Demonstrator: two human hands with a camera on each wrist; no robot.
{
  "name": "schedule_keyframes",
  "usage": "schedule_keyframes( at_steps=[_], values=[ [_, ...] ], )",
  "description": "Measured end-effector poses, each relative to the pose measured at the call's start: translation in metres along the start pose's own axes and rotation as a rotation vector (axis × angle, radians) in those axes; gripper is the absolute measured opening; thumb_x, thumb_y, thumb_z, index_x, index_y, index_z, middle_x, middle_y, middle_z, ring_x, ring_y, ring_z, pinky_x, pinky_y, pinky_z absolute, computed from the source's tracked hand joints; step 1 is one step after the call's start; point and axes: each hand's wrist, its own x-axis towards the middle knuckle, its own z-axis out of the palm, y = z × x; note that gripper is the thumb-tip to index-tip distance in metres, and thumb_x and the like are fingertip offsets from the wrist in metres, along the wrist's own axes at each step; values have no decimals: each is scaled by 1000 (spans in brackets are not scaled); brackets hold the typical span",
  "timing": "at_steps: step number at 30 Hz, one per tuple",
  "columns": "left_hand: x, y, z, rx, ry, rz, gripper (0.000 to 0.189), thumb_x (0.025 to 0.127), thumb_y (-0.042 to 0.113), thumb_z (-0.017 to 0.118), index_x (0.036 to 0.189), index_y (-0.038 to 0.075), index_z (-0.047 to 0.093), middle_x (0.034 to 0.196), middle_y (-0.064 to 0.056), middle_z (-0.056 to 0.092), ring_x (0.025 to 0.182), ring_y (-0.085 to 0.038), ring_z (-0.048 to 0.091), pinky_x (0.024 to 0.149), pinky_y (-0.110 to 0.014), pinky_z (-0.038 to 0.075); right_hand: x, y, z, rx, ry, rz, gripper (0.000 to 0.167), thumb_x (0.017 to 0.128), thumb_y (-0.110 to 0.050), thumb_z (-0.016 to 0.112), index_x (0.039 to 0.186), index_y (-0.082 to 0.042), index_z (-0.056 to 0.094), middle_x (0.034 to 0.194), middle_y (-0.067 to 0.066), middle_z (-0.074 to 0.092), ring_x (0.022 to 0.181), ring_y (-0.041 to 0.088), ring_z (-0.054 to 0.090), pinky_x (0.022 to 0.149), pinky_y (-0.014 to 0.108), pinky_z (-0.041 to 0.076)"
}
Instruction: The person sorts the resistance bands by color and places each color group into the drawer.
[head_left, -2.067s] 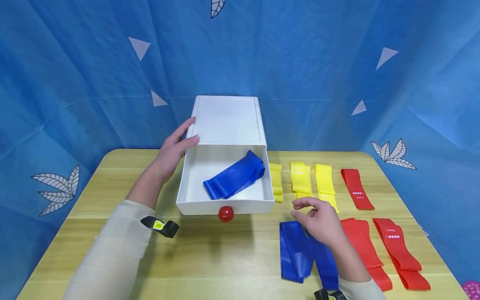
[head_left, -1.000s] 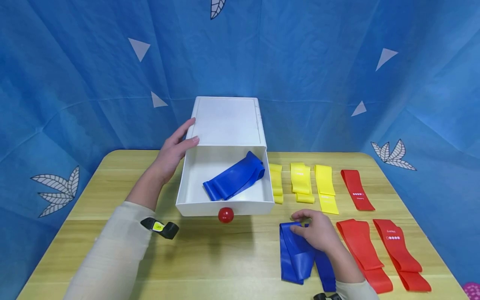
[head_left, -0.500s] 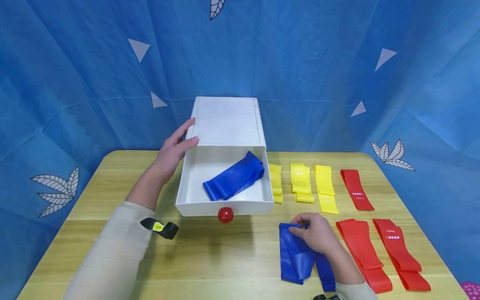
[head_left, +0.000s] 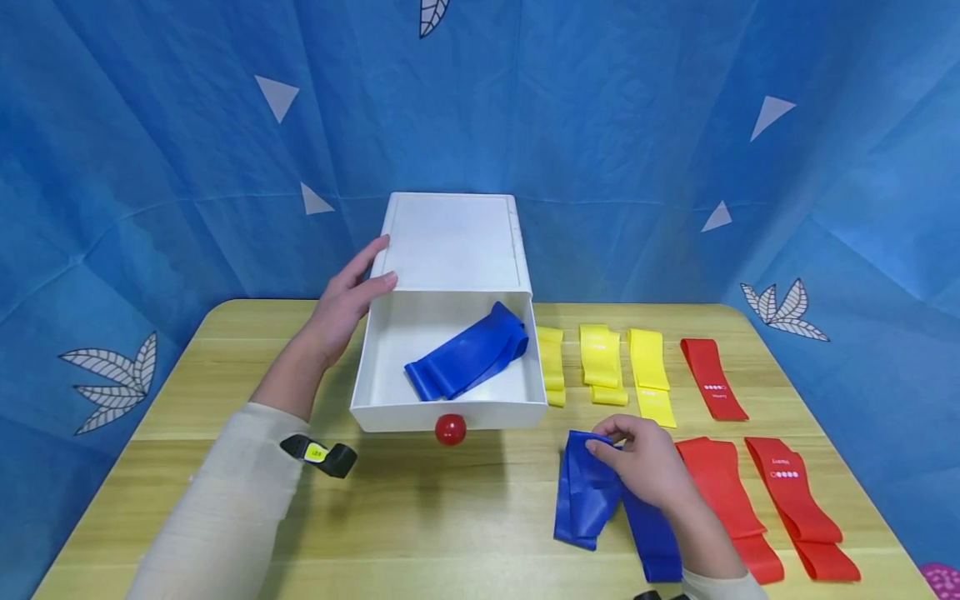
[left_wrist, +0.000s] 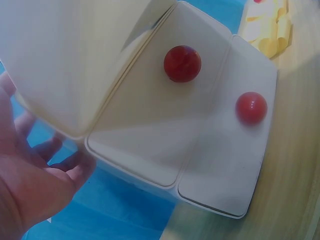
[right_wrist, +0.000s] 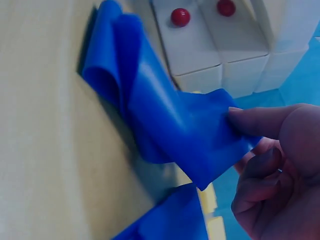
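My right hand (head_left: 648, 462) pinches the far end of a folded blue resistance band (head_left: 588, 492) between thumb and fingers. That end is lifted, and in the right wrist view the band's loop bends down toward the table. A second blue band (head_left: 654, 542) lies beside it, partly under my wrist. My left hand (head_left: 341, 308) rests against the left side of a white drawer cabinet (head_left: 453, 242), its thumb at the top front edge. The cabinet's top drawer (head_left: 390, 333) is pulled out, with one folded blue band (head_left: 465, 354) inside. A red knob (head_left: 451, 429) sits on the drawer front.
Two closed lower drawers with red knobs (left_wrist: 182, 64) show in the left wrist view. Right of the cabinet lie several yellow bands (head_left: 600, 354). Farther right are three red bands (head_left: 716, 383). A blue curtain (head_left: 615, 150) hangs behind the wooden table (head_left: 420, 533).
My right hand has come down onto the blue band, pinched its far end and raised it slightly. My left hand and the pulled-out drawer have stayed in place.
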Motion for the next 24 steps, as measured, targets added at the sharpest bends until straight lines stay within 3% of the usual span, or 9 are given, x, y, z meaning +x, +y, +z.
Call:
schedule_keyframes(
  at_steps=[7, 16, 24],
  values=[
    [0, 0, 0, -3, -1, 1, 68, 98, 43, 57, 159, 35, 27, 165, 3, 15, 146, -25, 22, 112, -55, 26, -5, -13, -12, 49, 51, -15, 13, 88, -18, 78, 96, -9, 73, 67, 3, 56, 53, 20, 45, 47, 28, 36],
    [0, -1, 0, 7, -5, 9, 68, 98, 44, 56, 159, 36, 27, 165, 3, 15, 145, -26, 24, 111, -56, 28, -8, -28, -26, 99, 131, -63, 16, 89, -19, 79, 97, -6, 73, 72, 6, 58, 56, 22, 47, 47, 29, 36],
    [0, -1, -1, 4, -5, 8, 68, 98, 44, 56, 159, 35, 27, 164, 3, 15, 145, -25, 24, 112, -55, 28, -8, -39, -37, 151, 168, -46, 26, 91, -26, 77, 103, -3, 71, 68, 9, 55, 53, 22, 46, 44, 29, 36]
  ],
)
